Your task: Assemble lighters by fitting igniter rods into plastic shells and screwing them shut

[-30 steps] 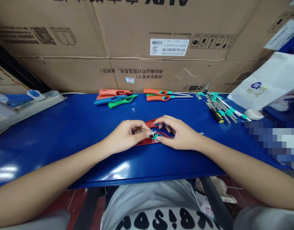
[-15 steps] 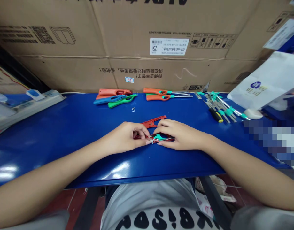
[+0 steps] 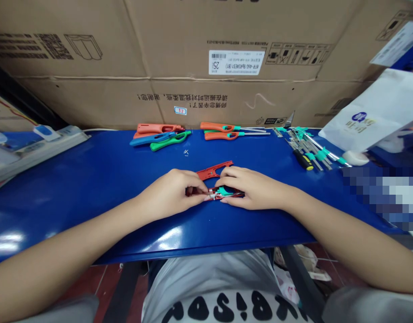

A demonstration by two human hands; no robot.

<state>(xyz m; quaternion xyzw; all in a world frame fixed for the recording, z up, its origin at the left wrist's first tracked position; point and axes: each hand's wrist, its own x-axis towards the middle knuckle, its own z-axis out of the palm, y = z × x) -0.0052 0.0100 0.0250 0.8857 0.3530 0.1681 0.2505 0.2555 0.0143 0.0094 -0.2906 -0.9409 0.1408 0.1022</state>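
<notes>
Both hands meet at a red lighter shell half (image 3: 212,197) lying open-side up on the blue table. Inside it sit a teal trigger (image 3: 223,192), white small parts and thin wires. My left hand (image 3: 179,193) pinches the shell's left end between thumb and fingers, partly hiding it. My right hand (image 3: 250,188) grips the right end, with its thumb along the near edge and its fingers over the far side. Just beyond the hands lies the other red shell half (image 3: 211,172), its inner face up.
Orange, blue and green lighter handles (image 3: 159,137) lie at the back, beside orange lighters with metal tubes (image 3: 226,134). Metal tubes with teal triggers (image 3: 319,150) and a yellow-black screwdriver (image 3: 303,160) are at right. A power strip (image 3: 54,146) stands left; a large cardboard box (image 3: 179,54) backs the blue table (image 3: 102,179).
My left fingers have shifted slightly left along the shell, showing a little more of the white parts. My right hand has hardly moved. The whole view has tilted a little.
</notes>
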